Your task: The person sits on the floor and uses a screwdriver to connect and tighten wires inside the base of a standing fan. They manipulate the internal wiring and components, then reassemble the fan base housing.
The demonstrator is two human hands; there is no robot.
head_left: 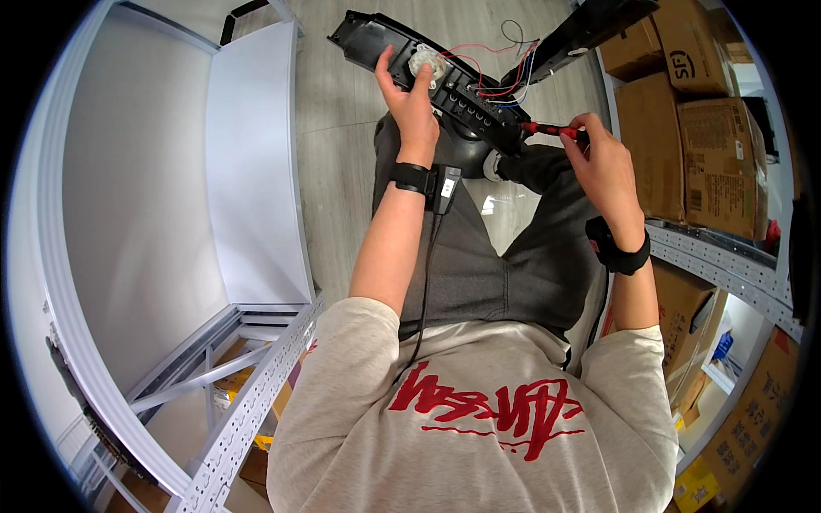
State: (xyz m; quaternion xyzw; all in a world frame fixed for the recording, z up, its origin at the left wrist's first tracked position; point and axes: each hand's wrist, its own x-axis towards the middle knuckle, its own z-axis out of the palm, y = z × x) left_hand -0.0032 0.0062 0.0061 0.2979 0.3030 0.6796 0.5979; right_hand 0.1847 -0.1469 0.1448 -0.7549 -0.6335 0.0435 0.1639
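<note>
A long black plastic panel (469,109) lies at an angle over my knees, its inner side up. My left hand (412,109) grips its near edge, the thumb against a whitish round part (425,61) fitted in it. My right hand (604,167) is closed round a red and black screwdriver (547,129). The screwdriver points left, its tip at the panel's right end; whether it sits in a screw I cannot tell. Thin red, blue and white wires (513,84) run from the panel towards a second black piece (577,43) standing behind it.
Cardboard boxes (650,128) fill a metal rack (718,265) at my right. On the left stands a white shelving frame (256,402) with a pale panel (256,162). A cable (425,282) hangs from the device at my left wrist. Grey floor (333,120) shows beyond my legs.
</note>
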